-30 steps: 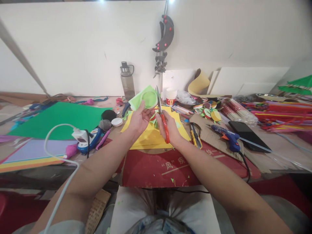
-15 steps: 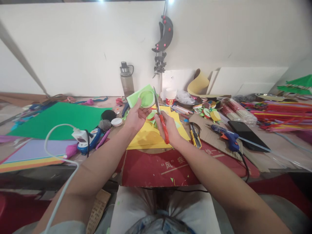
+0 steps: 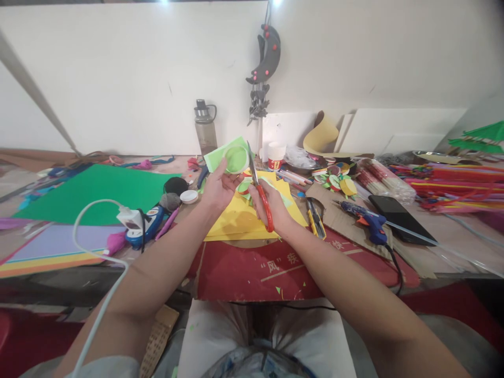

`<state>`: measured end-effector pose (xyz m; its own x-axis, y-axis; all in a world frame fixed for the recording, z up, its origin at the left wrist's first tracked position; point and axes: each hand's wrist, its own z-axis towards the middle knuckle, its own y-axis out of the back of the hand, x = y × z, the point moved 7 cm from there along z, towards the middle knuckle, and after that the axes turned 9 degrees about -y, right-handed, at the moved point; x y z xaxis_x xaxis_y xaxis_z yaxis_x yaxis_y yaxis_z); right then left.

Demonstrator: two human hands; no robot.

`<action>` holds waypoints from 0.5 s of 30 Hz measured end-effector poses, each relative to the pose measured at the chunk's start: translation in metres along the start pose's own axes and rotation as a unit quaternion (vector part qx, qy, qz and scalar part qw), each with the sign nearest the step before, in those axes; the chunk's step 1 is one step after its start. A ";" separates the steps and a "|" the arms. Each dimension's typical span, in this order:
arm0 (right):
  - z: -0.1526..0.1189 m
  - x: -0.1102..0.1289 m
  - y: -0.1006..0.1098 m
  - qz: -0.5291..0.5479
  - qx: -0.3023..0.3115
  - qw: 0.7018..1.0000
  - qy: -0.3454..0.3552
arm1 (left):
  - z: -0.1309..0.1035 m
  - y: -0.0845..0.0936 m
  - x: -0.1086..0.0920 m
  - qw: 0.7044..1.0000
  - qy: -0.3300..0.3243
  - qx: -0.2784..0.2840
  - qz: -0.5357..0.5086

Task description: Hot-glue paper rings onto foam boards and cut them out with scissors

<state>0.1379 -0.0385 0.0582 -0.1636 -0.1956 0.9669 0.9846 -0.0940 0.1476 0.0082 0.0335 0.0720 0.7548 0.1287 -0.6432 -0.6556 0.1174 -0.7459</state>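
Note:
My left hand [image 3: 220, 186] is closed on a light green paper sheet [image 3: 214, 157], with a white-rimmed ring [image 3: 248, 160] against the sheet and green showing inside it. In my right hand [image 3: 275, 205] is a pair of scissors [image 3: 266, 210] with red handles, its blades pointing up beside the ring's right edge. Whether the blades touch the paper is hard to see. Below both hands lie yellow sheets [image 3: 230, 223] with green scraps on them.
A box cutter [image 3: 316, 218], a glue gun [image 3: 372, 220] and a phone [image 3: 401, 219] lie to the right. A paper cup [image 3: 276, 156] and a bottle [image 3: 205, 128] stand behind. On the left are a green sheet [image 3: 106, 191], a power strip [image 3: 144, 228] and a white cable [image 3: 103, 302].
Almost nothing differs. The green paper and the ring have shifted very slightly, and both hands keep their hold.

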 end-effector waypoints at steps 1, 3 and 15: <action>0.001 -0.001 0.000 0.000 0.002 1.000 0.001 | -0.001 -0.001 0.001 1.000 0.004 0.003 0.002; 0.002 -0.001 0.001 -0.004 -0.001 1.000 0.008 | -0.005 -0.003 0.003 1.000 0.012 0.008 0.006; 0.001 -0.001 0.006 -0.022 -0.038 0.999 0.023 | -0.008 -0.007 0.005 1.000 0.013 0.029 -0.003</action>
<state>0.1438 -0.0378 0.0584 -0.2109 -0.2345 0.9490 0.9690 -0.1776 0.1715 0.0168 0.0257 0.0725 0.7583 0.1025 -0.6437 -0.6508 0.1743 -0.7389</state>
